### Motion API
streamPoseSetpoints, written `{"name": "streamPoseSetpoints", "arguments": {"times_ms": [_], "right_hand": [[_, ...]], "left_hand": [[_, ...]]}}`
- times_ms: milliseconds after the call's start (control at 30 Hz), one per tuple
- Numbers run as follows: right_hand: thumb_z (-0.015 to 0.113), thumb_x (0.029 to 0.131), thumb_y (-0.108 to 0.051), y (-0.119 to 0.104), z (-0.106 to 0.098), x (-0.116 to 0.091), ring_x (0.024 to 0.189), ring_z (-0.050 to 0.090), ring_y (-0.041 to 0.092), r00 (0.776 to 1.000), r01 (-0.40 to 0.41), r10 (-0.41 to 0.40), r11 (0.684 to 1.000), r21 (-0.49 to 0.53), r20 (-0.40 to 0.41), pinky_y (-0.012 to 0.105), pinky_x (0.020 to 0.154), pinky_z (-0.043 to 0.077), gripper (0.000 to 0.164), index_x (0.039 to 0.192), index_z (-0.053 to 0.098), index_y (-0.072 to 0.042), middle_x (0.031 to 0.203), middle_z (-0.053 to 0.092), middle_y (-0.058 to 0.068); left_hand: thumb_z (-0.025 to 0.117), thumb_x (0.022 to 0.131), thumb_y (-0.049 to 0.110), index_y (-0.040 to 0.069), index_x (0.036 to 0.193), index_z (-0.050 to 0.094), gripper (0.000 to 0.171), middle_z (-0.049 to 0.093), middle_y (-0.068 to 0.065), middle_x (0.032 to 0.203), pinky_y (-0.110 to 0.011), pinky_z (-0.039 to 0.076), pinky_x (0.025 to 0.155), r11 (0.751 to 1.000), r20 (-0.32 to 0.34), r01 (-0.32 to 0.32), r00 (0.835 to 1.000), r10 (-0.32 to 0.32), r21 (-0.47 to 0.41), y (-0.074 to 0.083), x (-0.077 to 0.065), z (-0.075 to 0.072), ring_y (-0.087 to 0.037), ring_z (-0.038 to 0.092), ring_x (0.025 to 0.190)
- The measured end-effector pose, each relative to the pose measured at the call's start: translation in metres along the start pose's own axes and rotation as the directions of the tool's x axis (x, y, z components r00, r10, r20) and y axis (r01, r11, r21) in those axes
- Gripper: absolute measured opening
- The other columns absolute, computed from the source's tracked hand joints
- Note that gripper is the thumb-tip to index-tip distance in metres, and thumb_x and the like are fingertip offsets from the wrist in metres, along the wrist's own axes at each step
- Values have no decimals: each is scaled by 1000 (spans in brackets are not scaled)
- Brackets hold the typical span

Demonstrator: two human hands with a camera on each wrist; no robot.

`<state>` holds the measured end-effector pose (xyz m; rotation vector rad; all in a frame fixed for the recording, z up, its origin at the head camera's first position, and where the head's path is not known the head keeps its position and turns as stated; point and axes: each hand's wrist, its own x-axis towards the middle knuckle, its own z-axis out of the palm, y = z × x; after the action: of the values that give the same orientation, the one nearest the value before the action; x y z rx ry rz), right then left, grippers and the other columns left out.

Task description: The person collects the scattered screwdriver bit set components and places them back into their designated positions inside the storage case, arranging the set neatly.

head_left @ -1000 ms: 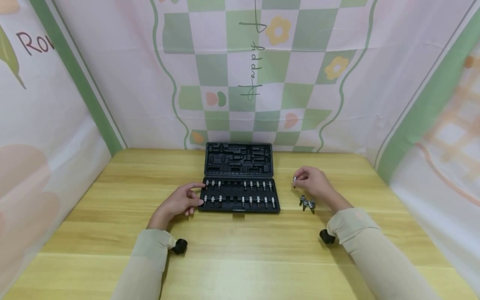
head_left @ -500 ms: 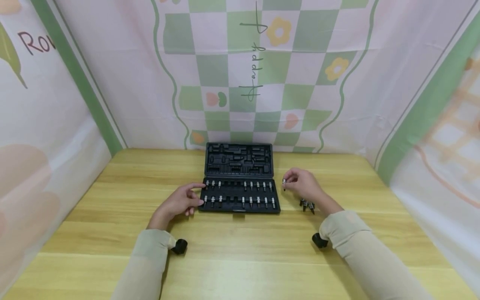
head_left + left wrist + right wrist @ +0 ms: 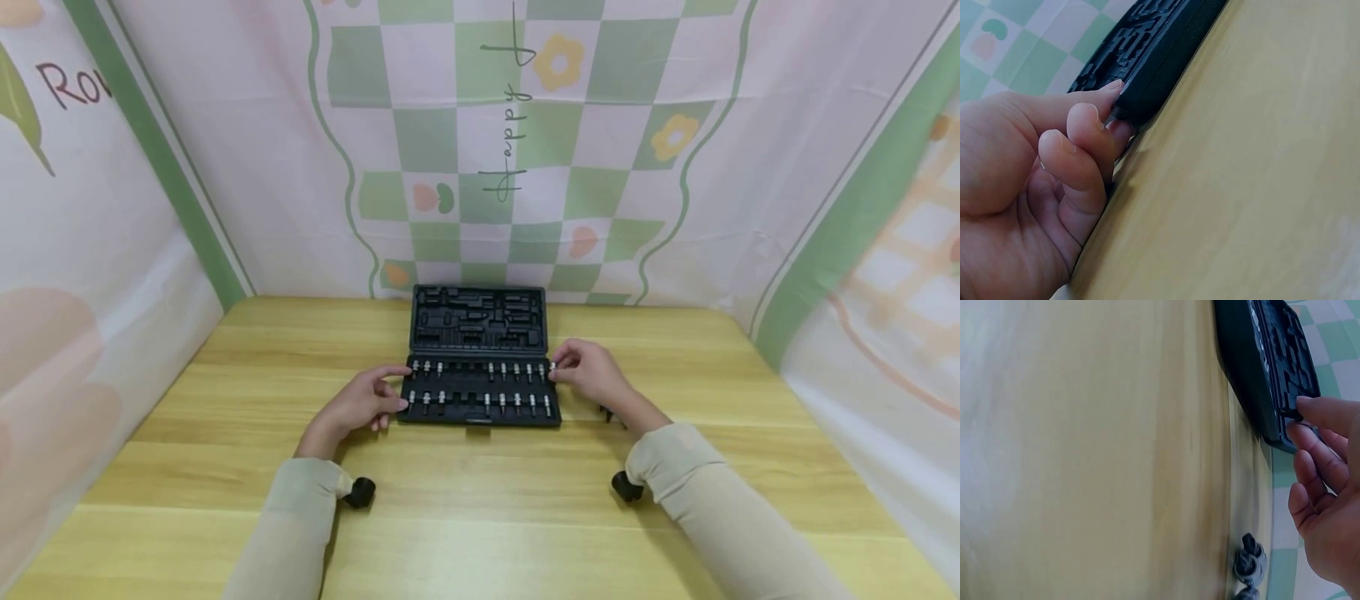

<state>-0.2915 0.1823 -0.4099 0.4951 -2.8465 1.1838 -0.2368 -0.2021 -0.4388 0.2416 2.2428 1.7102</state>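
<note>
A black bit socket case (image 3: 465, 386) lies unfolded on the table, with two rows of silver bit sockets (image 3: 517, 402) in its near half. Vacant slots show mid-row. My left hand (image 3: 358, 404) touches the case's left edge with straight index finger and thumb; its other fingers are bent in the left wrist view. Between thumb and index finger, my right hand (image 3: 596, 372) pinches a small bit socket (image 3: 553, 367) at the case's right edge. Its dark tip (image 3: 1290, 414) points at the case in the right wrist view.
Several loose bit sockets (image 3: 1249, 562) lie on the wooden table (image 3: 465, 517) right of the case, partly hidden by my right forearm in the head view. The case's hollowed lid (image 3: 480, 321) leans back near a patterned cloth wall (image 3: 465, 142).
My right hand has carried the pinched bit socket leftward from near the loose ones to the case's right edge. My left hand has stayed in place.
</note>
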Motion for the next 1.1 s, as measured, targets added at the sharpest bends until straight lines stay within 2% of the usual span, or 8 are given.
{"name": "streamPoseSetpoints", "arguments": {"times_ms": [400,700,933,1100], "right_hand": [[77,82,-6,-14,13,-2,78,60,21,999,-40,40,998,48,-8,34,67,48,16,92,65,-3,83,65,6],[77,81,-3,-22,25,-3,75,60,19,999,-33,33,996,87,0,32,67,49,14,88,65,-2,79,64,5],[77,82,-5,-29,32,-3,75,60,18,1000,-23,23,997,73,-1,32,66,49,12,88,66,-5,79,65,4],[77,82,-5,-37,37,-3,74,59,18,1000,-17,16,995,100,11,33,65,49,12,88,67,-4,79,65,3]], "left_hand": [[62,94,2,6,148,38,60,62,-18,92,-28,45,44,1000,6,13,1000,-13,0,4,-1,0,-16,52,49],[64,93,3,10,147,42,58,62,-16,91,-28,47,45,1000,-2,25,1000,-25,-4,2,1,0,-15,53,49],[64,93,2,9,147,41,59,61,-17,91,-28,45,44,1000,1,21,1000,-21,-3,2,1,0,-15,52,49],[64,93,3,9,147,41,59,62,-17,91,-28,46,44,1000,1,18,1000,-18,2,1,1,0,-16,52,49]]}}
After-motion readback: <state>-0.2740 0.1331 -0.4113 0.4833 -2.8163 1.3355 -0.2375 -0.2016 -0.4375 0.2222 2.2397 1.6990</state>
